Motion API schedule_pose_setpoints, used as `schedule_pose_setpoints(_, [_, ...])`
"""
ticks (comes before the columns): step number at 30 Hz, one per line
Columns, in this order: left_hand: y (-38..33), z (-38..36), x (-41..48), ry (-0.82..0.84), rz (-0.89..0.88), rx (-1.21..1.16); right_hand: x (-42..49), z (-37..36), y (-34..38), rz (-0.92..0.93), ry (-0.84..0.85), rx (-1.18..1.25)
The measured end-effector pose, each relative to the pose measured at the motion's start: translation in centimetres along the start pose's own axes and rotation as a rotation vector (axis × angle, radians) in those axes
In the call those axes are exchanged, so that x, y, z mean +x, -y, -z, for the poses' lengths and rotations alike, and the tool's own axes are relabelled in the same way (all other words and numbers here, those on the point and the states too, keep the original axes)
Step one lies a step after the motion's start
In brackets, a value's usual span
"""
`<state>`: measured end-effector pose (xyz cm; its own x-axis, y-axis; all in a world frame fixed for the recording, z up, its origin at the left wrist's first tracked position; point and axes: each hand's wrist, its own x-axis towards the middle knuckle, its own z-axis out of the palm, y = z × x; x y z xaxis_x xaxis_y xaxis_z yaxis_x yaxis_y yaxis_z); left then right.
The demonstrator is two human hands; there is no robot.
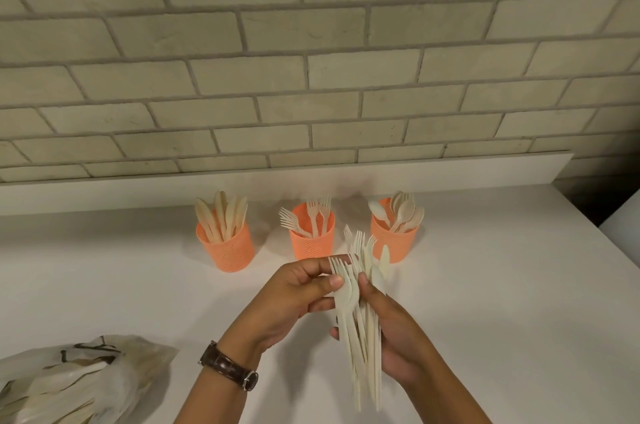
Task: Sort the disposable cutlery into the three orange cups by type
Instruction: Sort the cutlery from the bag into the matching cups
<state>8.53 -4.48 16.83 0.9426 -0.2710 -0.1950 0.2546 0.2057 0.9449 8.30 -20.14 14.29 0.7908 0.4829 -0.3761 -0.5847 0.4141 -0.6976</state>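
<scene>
Grey brick wall (311, 42) runs behind a white tabletop (502, 267), with a pale ledge (277, 177) where the two meet. Three orange cups stand in a row near the back, well apart from one another. The left cup (227, 247) holds knives (221, 212), about six, blades up. The middle cup (313, 243) holds forks (317, 212), four as far as can be counted, one of them leaning out to the left. The right cup (394, 243) holds spoons (401, 212), roughly six, bowls up.

Two hands are raised over the tabletop in front of the middle and right cups. The right grip (398, 337) is closed round one bundle of pale cutlery (360, 354), fingers curled behind the handles and the thumb laid across the front. The bundle is mostly forks, tines up, with one knife tip showing at its right edge; the pieces overlap too much to count. The left grip (301, 288) pinches the neck of the frontmost fork in that bundle between thumb and curled fingers.

One brown-strapped watch (227, 366) sits on the left wrist. One crumpled plastic bag (79, 382) lies at the near left corner with more cutlery inside.
</scene>
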Motion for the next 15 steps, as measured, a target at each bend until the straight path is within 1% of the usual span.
schedule_pose_setpoints(3, [0.2, -0.4, 0.2, -0.017, -0.066, 0.095, 0.0, 0.0, 0.3, -0.003, 0.043, -0.051])
schedule_pose_setpoints(7, [0.5, -0.4, 0.5, -0.058, -0.136, 0.12, 0.2, 0.1, 0.4, 0.014, 0.051, -0.068])
schedule_pose_setpoints(11, [0.8, -0.1, 0.6, -0.11, -0.167, 0.192, 0.4, 0.0, 0.1, 0.066, -0.028, -0.107])
schedule_pose_setpoints(15, [1.1, 0.1, 0.7, -0.099, -0.157, 0.191, 0.4, 0.0, 0.2, 0.114, -0.151, -0.262])
